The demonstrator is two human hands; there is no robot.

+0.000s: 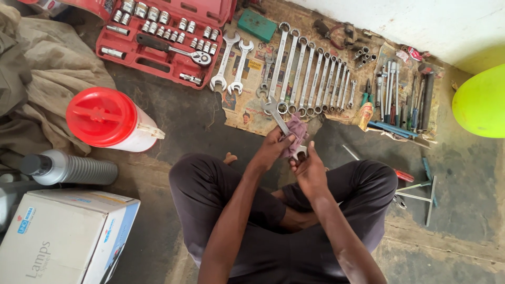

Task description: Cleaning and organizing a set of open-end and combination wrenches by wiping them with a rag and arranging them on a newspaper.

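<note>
I sit cross-legged on the floor. My left hand (273, 145) presses a purple cloth (296, 131) around the shaft of a steel combination wrench (274, 111). My right hand (309, 166) grips the lower end of that wrench. The wrench's open jaw sticks out above the cloth, pointing away from me. Just beyond it lies a row of several wrenches (310, 76) laid side by side on a sheet of newspaper (247, 113).
A red socket set case (158, 39) lies open at top left. A red-lidded white jug (108, 120), a grey bottle (68, 168) and a cardboard box (63, 236) are at left. Screwdrivers and pliers (400, 97) lie at right, near a green balloon (481, 102).
</note>
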